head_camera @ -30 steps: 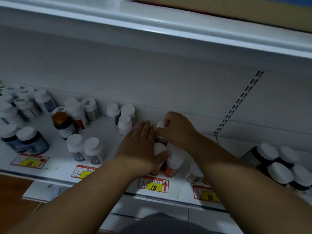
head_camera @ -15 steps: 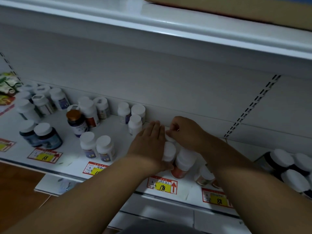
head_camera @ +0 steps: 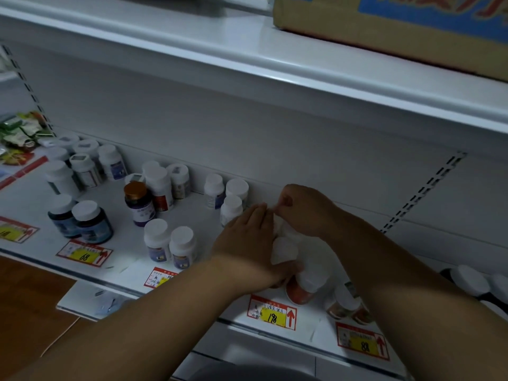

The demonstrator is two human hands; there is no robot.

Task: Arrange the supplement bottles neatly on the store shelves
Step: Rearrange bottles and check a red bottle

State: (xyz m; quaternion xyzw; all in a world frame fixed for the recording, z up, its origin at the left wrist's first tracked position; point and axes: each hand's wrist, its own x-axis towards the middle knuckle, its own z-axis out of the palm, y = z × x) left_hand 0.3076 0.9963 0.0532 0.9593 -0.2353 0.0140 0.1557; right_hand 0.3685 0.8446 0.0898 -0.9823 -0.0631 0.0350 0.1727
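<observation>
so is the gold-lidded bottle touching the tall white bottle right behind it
Cannot tell. In the head view the gold-lidded bottle overlaps the tall white bottle with no visible gap, but that overlap could just be one standing in front of the other.

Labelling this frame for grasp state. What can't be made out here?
- Head view: the white-capped bottle under the right hand is hidden by its curled fingers.
- Left hand covers the orange-based bottles' labels.
- Dark white-capped jars are cut off by the right edge.
- Yellow-and-red price tag small print is too small to read.
</observation>
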